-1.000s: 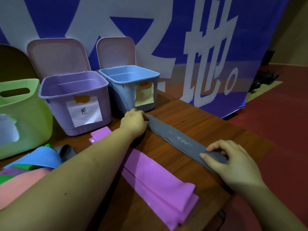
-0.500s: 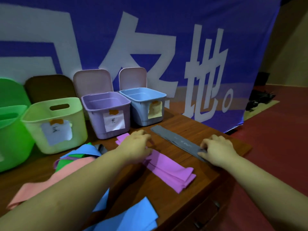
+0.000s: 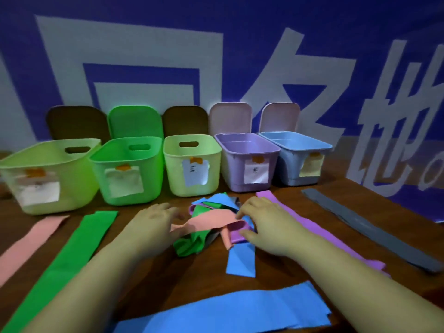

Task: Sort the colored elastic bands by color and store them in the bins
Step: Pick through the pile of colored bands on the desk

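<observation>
Reaching both hands into tangled band pile (image 3: 216, 221) at frame centre, below bins (image 3: 192, 164). Right hand (image 3: 266, 224) pinches purple fold (image 3: 236, 233); left hand (image 3: 156, 218) blurred, grip I cannot tell. Risk I see: bands interlocked, so pulling purple drags pink band (image 3: 204, 222) and green along, scrambling sorted strips beside pile.

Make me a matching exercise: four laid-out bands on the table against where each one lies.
Bands:
1. grey band
2. long blue band
3. green band
4. pink band

Places:
A. nearest the camera, across the front edge
B. far left, before the pale green bin
C. far right, below the blue bin
D. before the bright green bin

Pairs: 1-C, 2-A, 3-D, 4-B
</observation>
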### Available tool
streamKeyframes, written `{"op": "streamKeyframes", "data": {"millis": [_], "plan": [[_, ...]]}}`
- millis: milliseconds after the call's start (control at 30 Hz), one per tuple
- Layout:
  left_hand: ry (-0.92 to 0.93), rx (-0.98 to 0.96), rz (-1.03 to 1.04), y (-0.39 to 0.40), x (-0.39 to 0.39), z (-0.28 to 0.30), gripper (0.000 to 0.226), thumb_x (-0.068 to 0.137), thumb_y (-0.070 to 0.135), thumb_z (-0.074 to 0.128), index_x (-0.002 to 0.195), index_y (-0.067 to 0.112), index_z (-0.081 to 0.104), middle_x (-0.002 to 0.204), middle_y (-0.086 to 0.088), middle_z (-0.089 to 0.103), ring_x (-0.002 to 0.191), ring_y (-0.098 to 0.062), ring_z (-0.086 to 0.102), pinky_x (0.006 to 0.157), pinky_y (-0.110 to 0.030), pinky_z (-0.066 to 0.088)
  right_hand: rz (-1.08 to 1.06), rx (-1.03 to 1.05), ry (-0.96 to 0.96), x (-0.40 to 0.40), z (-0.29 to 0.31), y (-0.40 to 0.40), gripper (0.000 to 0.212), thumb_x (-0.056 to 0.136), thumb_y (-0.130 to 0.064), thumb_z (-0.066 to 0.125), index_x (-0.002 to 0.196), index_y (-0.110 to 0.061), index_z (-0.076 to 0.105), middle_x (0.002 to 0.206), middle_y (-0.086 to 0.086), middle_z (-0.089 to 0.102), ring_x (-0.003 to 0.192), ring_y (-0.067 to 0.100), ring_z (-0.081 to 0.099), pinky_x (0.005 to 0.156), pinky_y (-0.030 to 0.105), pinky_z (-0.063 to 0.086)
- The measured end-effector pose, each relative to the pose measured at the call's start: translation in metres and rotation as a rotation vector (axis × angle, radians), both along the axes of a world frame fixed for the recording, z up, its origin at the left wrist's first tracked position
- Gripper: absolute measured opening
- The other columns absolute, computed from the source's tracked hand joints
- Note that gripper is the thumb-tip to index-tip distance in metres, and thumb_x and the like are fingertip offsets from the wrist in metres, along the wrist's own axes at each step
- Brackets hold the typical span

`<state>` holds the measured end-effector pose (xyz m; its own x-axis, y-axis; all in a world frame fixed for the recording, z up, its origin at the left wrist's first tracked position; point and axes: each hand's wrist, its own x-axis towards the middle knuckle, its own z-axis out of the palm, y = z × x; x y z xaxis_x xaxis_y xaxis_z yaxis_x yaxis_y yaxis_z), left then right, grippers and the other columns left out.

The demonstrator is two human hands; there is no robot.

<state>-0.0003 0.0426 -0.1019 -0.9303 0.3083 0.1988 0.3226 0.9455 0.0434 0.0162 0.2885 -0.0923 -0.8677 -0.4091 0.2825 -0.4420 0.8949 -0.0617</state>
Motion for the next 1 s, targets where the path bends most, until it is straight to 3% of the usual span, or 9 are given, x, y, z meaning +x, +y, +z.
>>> {"op": "streamKeyframes", "data": {"millis": [133,233,367,533,667,767,833,900,1000], "plan": [[-0.041,0.097,0.061,-0.023,-0.003,-0.016,0.044,0.088,0.062,0.044,0.115,0.030,0.058,0.114,0.003,0.056,0.113,-0.017,0.052,0.096,-0.032,0.040,0.099,0.057,0.054,-0.017,0.000,-0.032,0.036,0.090,-0.037,0.054,0.124,-0.027,0.051,0.125,-0.003,0.048,0.120,0.018,0.040,0.096,0.029,0.030],[-0.047,0.172,0.082,-0.031,-0.009,-0.019,0.034,0.092,0.048,0.047,0.120,0.030,0.056,0.123,0.004,0.054,0.119,-0.017,0.049,0.100,-0.031,0.038,0.138,0.043,0.064,-0.031,-0.002,-0.046,0.037,0.091,-0.040,0.052,0.126,-0.028,0.051,0.127,-0.005,0.049,0.120,0.016,0.041,0.093,0.025,0.028],[-0.109,0.201,0.126,-0.035,-0.015,-0.025,0.038,0.094,0.046,0.045,0.127,0.028,0.051,0.131,0.002,0.051,0.124,-0.019,0.046,0.104,-0.033,0.036,0.139,0.040,0.017,-0.049,-0.014,-0.056,0.041,0.090,-0.045,0.052,0.127,-0.027,0.051,0.126,-0.004,0.051,0.119,0.017,0.042,0.096,0.028,0.030],[-0.187,0.238,0.110,-0.041,-0.016,-0.026,0.034,0.095,0.044,0.046,0.125,0.029,0.051,0.131,0.004,0.053,0.121,-0.013,0.046,0.102,-0.028,0.037,0.124,-0.091,0.029,-0.058,-0.029,-0.061,0.042,0.088,-0.046,0.056,0.126,-0.029,0.054,0.122,-0.007,0.052,0.116,0.014,0.045,0.089,0.027,0.034],[-0.138,0.240,0.117,-0.041,-0.013,-0.024,0.047,0.091,0.039,0.055,0.134,0.030,0.039,0.138,0.006,0.045,0.126,-0.012,0.042,0.102,-0.022,0.031,0.146,-0.137,0.026,-0.060,-0.031,-0.057,0.041,0.085,-0.038,0.063,0.124,-0.030,0.055,0.118,-0.008,0.054,0.114,0.014,0.046,0.088,0.024,0.033],[-0.074,0.271,0.137,-0.040,-0.010,-0.021,0.054,0.087,0.040,0.060,0.136,0.031,0.040,0.131,0.007,0.045,0.122,-0.011,0.045,0.101,-0.022,0.032,0.140,-0.191,0.052,-0.061,-0.033,-0.051,0.039,0.081,-0.033,0.069,0.119,-0.031,0.060,0.103,-0.010,0.053,0.109,0.014,0.047,0.080,0.022,0.026],[-0.038,0.347,0.145,-0.041,-0.009,-0.020,0.046,0.084,0.040,0.064,0.127,0.031,0.050,0.119,0.009,0.049,0.112,-0.010,0.050,0.097,-0.023,0.038,0.138,-0.201,0.056,-0.061,-0.033,-0.048,0.032,0.079,-0.037,0.071,0.109,-0.031,0.066,0.090,-0.012,0.048,0.101,0.015,0.047,0.078,0.023,0.025],[0.010,0.452,0.125,-0.042,-0.010,-0.020,0.028,0.079,0.037,0.071,0.104,0.034,0.061,0.103,0.011,0.055,0.098,-0.009,0.054,0.088,-0.025,0.044,0.163,-0.223,0.070,-0.062,-0.033,-0.046,0.018,0.076,-0.038,0.074,0.089,-0.026,0.071,0.082,-0.011,0.048,0.090,0.014,0.044,0.077,0.027,0.029],[0.011,0.651,0.140,-0.042,-0.010,-0.020,0.017,0.074,0.030,0.078,0.072,0.030,0.061,0.074,0.008,0.059,0.070,-0.011,0.056,0.065,-0.028,0.047,0.210,-0.320,0.055,-0.060,-0.030,-0.041,0.017,0.074,-0.038,0.074,0.077,-0.023,0.067,0.086,-0.010,0.054,0.086,0.006,0.039,0.076,0.024,0.032]]}}
